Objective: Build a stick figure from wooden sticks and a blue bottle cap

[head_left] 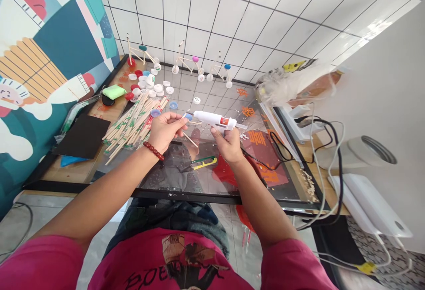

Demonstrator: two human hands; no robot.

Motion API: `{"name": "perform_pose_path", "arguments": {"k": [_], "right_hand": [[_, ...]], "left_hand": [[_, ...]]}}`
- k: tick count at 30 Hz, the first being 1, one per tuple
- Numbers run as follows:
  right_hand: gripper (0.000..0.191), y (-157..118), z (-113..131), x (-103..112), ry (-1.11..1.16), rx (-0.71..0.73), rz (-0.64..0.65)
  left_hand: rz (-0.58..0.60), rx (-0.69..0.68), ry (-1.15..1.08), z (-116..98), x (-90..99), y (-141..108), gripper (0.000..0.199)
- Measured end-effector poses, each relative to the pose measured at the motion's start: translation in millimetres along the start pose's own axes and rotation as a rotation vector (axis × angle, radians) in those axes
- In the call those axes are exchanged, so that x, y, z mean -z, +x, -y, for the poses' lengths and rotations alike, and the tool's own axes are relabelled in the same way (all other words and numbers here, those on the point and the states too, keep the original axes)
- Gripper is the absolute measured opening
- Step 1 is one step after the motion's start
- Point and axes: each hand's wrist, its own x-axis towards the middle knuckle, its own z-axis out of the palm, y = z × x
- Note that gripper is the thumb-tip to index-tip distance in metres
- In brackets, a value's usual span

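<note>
My right hand (228, 143) is wrapped round a white glue gun (212, 119), whose nozzle points left and a clear glue stick sticks out of its back end. My left hand (166, 129), with a red bead bracelet (153, 150) at the wrist, pinches a small thin wooden piece (184, 114) close to the nozzle. A blue bottle cap (188, 116) shows just behind the nozzle tip. Below my left fingers a short stick (190, 139) slants down to the right; whether my hand holds it I cannot tell.
Wooden chopsticks (133, 121) and bottle caps (158, 88) lie at left. Small stick-and-cap models (186, 62) stand at the back wall. A green-yellow cutter (204, 163) lies near the front edge (199, 198). Black cables (282, 148) and a power strip (295, 124) are at right.
</note>
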Motion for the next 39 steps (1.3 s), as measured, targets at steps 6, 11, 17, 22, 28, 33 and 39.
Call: {"name": "perform_pose_path", "arguments": {"k": [6, 11, 17, 22, 28, 33, 39], "right_hand": [[0.037, 2.2, 0.9, -0.1, -0.009, -0.015, -0.06], [0.035, 1.6, 1.5, 0.6, 0.011, 0.011, -0.055], [0.034, 0.5, -1.4, -0.6, -0.003, -0.008, -0.054], [0.035, 0.9, -1.6, -2.7, 0.011, 0.011, -0.032], [0.037, 1.2, -0.8, -4.2, -0.002, -0.001, -0.068], [0.036, 1.7, -1.0, -4.2, 0.012, 0.007, -0.031], [0.038, 1.1, -1.4, -4.7, 0.012, -0.013, -0.062]], "left_hand": [[0.015, 0.003, -0.004, -3.5, -0.3, -2.4, 0.024], [0.03, 0.004, -0.02, -3.9, 0.3, -2.5, 0.023], [0.028, 0.009, -0.03, -1.7, 1.0, -0.9, 0.026], [0.061, 0.027, -0.042, -2.0, 0.9, -2.0, 0.027], [0.096, 0.089, -0.041, -7.7, -0.9, -4.7, 0.031], [0.113, 0.123, -0.06, -9.3, -1.3, -4.9, 0.032], [0.146, 0.207, -0.114, -9.8, 1.1, -4.1, 0.033]]}}
